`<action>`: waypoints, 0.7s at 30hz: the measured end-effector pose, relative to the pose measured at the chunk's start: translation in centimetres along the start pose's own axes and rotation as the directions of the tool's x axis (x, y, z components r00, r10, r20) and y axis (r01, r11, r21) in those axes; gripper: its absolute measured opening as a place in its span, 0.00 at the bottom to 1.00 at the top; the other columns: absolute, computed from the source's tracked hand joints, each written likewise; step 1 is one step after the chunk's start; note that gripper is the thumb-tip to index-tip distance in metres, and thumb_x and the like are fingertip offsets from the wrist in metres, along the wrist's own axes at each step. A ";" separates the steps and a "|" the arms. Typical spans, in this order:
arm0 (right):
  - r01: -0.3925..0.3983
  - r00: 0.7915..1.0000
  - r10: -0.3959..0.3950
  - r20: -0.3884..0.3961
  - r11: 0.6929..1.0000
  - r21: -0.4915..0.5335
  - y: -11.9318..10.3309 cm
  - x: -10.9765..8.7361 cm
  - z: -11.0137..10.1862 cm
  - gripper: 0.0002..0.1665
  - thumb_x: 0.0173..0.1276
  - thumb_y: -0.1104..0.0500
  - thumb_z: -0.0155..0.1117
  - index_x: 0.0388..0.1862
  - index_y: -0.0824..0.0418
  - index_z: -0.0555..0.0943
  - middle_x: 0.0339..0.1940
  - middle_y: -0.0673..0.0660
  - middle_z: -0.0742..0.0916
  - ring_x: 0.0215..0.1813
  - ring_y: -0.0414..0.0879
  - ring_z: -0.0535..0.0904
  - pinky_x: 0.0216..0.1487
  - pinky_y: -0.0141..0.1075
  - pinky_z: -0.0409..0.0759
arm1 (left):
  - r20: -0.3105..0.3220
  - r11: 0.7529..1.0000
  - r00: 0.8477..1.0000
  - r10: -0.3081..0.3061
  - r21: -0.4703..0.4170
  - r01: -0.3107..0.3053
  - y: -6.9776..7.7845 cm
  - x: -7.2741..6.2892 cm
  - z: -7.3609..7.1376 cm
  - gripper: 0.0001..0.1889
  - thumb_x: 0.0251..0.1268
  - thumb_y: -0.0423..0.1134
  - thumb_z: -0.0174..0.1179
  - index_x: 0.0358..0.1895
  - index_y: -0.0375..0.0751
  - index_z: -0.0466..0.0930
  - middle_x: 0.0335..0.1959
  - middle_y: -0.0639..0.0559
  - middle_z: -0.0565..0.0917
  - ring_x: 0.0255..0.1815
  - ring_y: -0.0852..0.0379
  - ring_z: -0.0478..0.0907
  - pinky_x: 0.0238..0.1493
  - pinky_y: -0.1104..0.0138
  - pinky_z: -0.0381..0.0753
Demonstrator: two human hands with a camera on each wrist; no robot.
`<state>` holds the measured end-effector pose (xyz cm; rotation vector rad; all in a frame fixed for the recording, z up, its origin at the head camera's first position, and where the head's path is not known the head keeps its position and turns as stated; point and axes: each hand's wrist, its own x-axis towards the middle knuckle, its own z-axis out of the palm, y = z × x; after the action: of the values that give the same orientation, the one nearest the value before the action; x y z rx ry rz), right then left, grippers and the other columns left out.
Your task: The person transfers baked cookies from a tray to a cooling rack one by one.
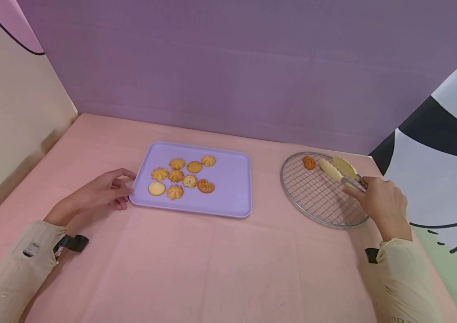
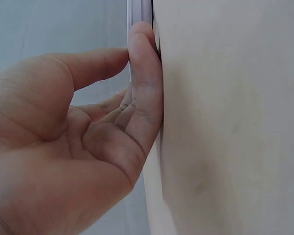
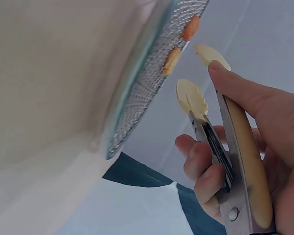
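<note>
At the left side of a lilac tray [image 1: 228,179], my left hand [image 1: 101,190] pinches the rim between thumb and fingers; the left wrist view shows the thumb tip [image 2: 120,58] against that edge. Several cookies [image 1: 175,175] lie on the tray, among them flower-shaped ones, round ones and a pretzel-shaped one [image 1: 206,186]. My right hand [image 1: 386,202] grips metal tongs [image 3: 247,166] with pale yellow scalloped tips. The tips stand apart over a round wire rack [image 1: 313,199], nothing between them. A brown cookie [image 1: 309,162] rests on the rack; the right wrist view shows a second, yellower cookie [image 3: 172,61].
A pink cloth [image 1: 228,264] covers the table, with a stretch of it between tray and rack. Close behind stands a purple wall panel [image 1: 244,72]. A beige panel [image 1: 10,103] borders the left side, and a panel with a cartoon print [image 1: 446,170] the right.
</note>
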<state>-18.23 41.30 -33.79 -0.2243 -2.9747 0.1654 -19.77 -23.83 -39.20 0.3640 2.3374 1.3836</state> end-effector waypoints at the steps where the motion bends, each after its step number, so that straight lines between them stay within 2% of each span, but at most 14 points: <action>1: 0.006 1.000 -0.006 -0.006 1.000 0.001 -0.1 -0.1 -0.1 0.41 0.62 0.37 0.70 0.54 0.72 0.77 0.22 0.62 0.81 0.23 0.53 0.69 0.18 0.40 0.64 | 0.001 1.000 1.000 -0.001 -0.003 0.001 0.0 0.0 0.0 0.27 0.73 0.32 0.57 0.68 0.27 0.58 0.30 0.42 0.80 0.27 0.53 0.81 0.32 0.64 0.86; 7: 0.044 0.998 -0.044 -0.044 0.999 -0.002 -1.1 -0.3 -0.7 0.47 0.59 0.29 0.67 0.55 0.69 0.78 0.25 0.64 0.83 0.24 0.54 0.69 0.16 0.40 0.63 | 0.003 1.000 1.000 -0.002 -0.003 0.002 -0.1 0.0 0.0 0.27 0.73 0.31 0.57 0.68 0.26 0.58 0.30 0.42 0.80 0.27 0.53 0.81 0.32 0.64 0.86; 12: 0.059 0.998 -0.060 -0.032 0.998 -0.017 -2.6 -0.4 -1.2 0.52 0.55 0.23 0.64 0.54 0.69 0.76 0.27 0.65 0.83 0.25 0.56 0.73 0.17 0.43 0.68 | -0.002 1.000 1.000 -0.005 0.001 0.005 0.0 -0.1 0.0 0.27 0.73 0.32 0.57 0.69 0.27 0.58 0.30 0.42 0.80 0.28 0.53 0.81 0.32 0.65 0.86; 16: 0.090 0.995 -0.091 -0.040 0.996 -0.013 -3.9 -0.8 -1.5 0.52 0.54 0.21 0.63 0.53 0.67 0.75 0.28 0.65 0.84 0.27 0.58 0.77 0.17 0.45 0.69 | -0.003 1.000 1.000 0.004 -0.001 -0.004 0.1 -0.2 0.1 0.27 0.73 0.32 0.57 0.68 0.27 0.58 0.30 0.42 0.80 0.27 0.54 0.81 0.32 0.65 0.86; 21: 0.148 0.987 -0.148 -0.056 0.989 -0.012 -5.7 -1.6 -1.9 0.56 0.55 0.22 0.63 0.61 0.68 0.73 0.24 0.62 0.82 0.25 0.56 0.75 0.17 0.41 0.67 | 0.000 1.000 1.000 0.005 -0.006 -0.005 0.2 -0.2 0.1 0.26 0.73 0.32 0.57 0.68 0.27 0.59 0.30 0.42 0.79 0.27 0.54 0.80 0.32 0.65 0.86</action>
<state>-17.13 35.61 -31.45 -0.0080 -2.9217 0.1274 -19.56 -23.70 -39.02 0.3687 2.3332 1.3931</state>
